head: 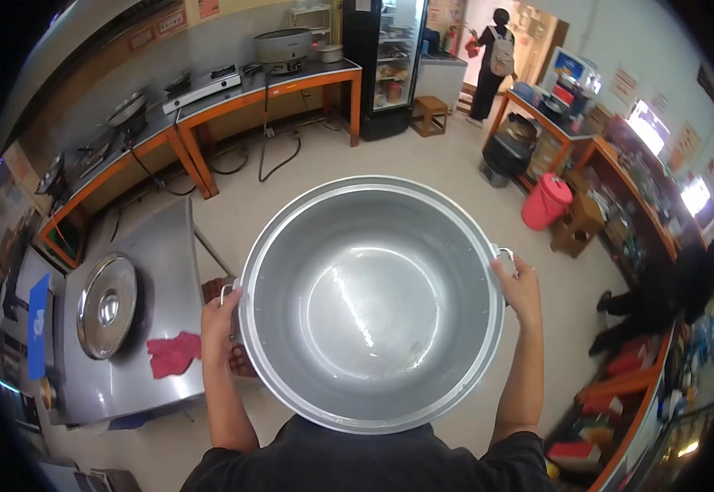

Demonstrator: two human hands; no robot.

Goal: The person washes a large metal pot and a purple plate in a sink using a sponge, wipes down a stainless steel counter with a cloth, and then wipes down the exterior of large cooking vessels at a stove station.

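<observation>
A large aluminium cooking pot (372,307) is held up before my body, its wide mouth facing me and its inside bare. My left hand (218,317) grips the handle at the pot's left side, and my right hand (520,286) grips the one at its right side. To the left stands a stainless steel table (166,258). On it lie a round metal lid (107,305) and a red cloth (174,355).
Burners stand on orange-framed counters (270,92) along the far wall, beside a glass-door fridge (390,67). A person with a backpack (492,61) is near the doorway. At right are a pink lidded bucket (547,200), a wooden stool (578,222) and a dark-clothed person (658,295).
</observation>
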